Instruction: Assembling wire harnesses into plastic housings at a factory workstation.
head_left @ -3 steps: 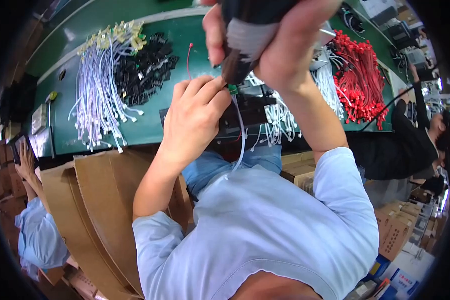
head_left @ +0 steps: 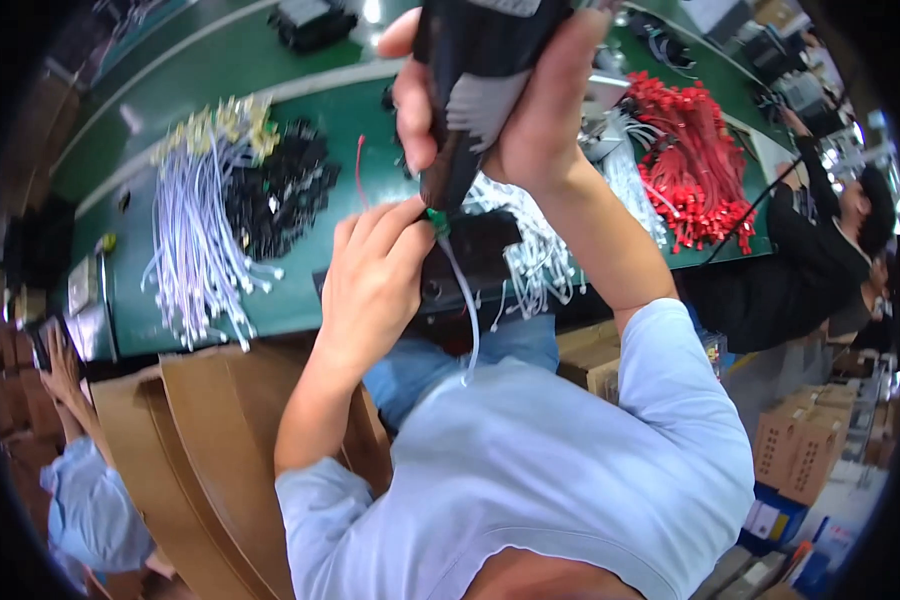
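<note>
My right hand [head_left: 545, 135] is wrapped round a black hand-held power tool [head_left: 458, 150] with a grey ridged patch and a tapering nose. Its nose points down at my left fingertips, where a small green circuit board [head_left: 437, 220] shows. My left hand [head_left: 375, 275] is closed, pinching that board; the fingertips are partly hidden by the tool. From the board a white cable [head_left: 469, 305] hangs over the bench edge toward my lap. Under the hands lies a flat black piece [head_left: 485, 250]. A thin red wire [head_left: 360, 165] sticks up beyond my left hand.
On the green bench [head_left: 300, 290], white cables with yellowish ends [head_left: 195, 230] and small black parts [head_left: 285, 190] lie at left. More white cables [head_left: 540, 260] and red cables [head_left: 695, 165] lie right. Cardboard [head_left: 220, 430] stands left of me. Other people sit on both sides.
The view has shifted, so the bench sits lower in the picture. Both hands, the tool and the board keep together, with the tool's nose still at the board.
</note>
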The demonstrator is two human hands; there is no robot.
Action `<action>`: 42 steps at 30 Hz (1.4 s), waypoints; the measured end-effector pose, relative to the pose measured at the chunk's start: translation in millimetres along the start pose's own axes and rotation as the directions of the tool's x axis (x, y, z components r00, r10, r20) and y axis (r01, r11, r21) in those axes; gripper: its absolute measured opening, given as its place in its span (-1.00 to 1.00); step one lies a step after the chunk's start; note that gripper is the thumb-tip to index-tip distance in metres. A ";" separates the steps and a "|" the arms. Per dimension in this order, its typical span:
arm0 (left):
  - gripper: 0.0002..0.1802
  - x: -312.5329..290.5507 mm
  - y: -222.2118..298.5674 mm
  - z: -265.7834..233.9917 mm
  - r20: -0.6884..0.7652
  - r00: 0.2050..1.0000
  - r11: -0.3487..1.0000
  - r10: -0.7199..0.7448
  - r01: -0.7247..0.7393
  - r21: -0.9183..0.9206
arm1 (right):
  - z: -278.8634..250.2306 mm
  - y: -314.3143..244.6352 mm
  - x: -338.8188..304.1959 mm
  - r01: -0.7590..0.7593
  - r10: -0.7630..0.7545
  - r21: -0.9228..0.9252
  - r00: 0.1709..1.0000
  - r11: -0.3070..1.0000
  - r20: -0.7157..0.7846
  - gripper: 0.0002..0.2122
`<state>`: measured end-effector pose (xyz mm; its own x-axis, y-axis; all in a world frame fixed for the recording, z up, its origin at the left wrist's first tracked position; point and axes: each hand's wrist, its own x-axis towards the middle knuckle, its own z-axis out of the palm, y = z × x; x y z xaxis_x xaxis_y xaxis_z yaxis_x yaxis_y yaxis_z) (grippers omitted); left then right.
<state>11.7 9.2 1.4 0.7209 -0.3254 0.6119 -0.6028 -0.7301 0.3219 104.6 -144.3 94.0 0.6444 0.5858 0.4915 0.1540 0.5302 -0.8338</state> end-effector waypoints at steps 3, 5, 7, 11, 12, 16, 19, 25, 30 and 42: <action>-0.43 -2.7 15.4 -8.7 0.041 0.985 0.979 -0.166 0.169 -0.111 | -49.9 -19.6 5.0 0.165 -0.149 0.008 0.909 0.986 -0.389 -0.17; -0.38 0.3 16.3 -15.3 0.078 0.970 0.956 -0.229 0.239 -0.167 | -131.3 -29.2 7.9 0.303 -0.268 -0.028 0.791 0.953 -0.549 -0.38; -0.24 3.9 14.4 -16.3 0.161 0.943 0.923 -0.292 0.322 -0.210 | -216.3 -29.9 4.4 0.352 -0.341 -0.126 0.655 0.927 -0.675 -0.57; -0.18 7.6 7.4 -14.9 0.216 0.915 0.878 -0.342 0.393 -0.274 | -289.6 -6.2 -8.9 0.404 -0.382 -0.165 0.543 0.899 -0.748 -0.83; -0.07 8.9 3.7 -18.7 0.260 0.912 0.891 -0.318 0.381 -0.245 | -293.0 -4.2 -18.3 0.381 -0.333 -0.112 0.583 0.918 -0.741 -0.84; 0.36 16.0 3.2 -35.9 0.401 0.899 0.953 -0.175 0.257 -0.160 | -236.7 3.7 -83.6 -0.040 -0.215 -0.258 0.441 0.965 -0.872 -0.79; 0.53 18.7 11.6 -35.2 0.464 0.881 0.995 -0.088 0.095 0.009 | -135.9 11.8 -121.3 -0.319 -0.185 -0.542 0.707 0.778 -0.682 -0.64; 0.39 14.4 21.7 -22.1 0.480 0.866 0.967 -0.136 0.012 0.253 | -94.3 28.6 -126.2 -0.305 0.489 -0.895 0.864 0.325 -0.117 -0.77; 0.34 12.1 18.3 -19.1 0.418 0.895 0.969 -0.155 0.055 0.241 | -66.8 10.5 -131.5 -0.500 0.371 -0.589 0.866 0.635 -0.335 -0.82; 0.32 38.9 43.5 -57.8 0.309 0.935 0.984 -0.173 0.151 0.094 | -6.8 1.7 -164.9 -0.118 -0.283 -0.917 0.930 0.381 -0.237 -0.79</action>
<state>-6.3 -0.5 80.9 0.8841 -0.3637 0.2934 -0.4523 -0.8239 0.3415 3.7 -244.1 9.8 0.7329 0.2495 0.6330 0.6696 -0.4291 -0.6062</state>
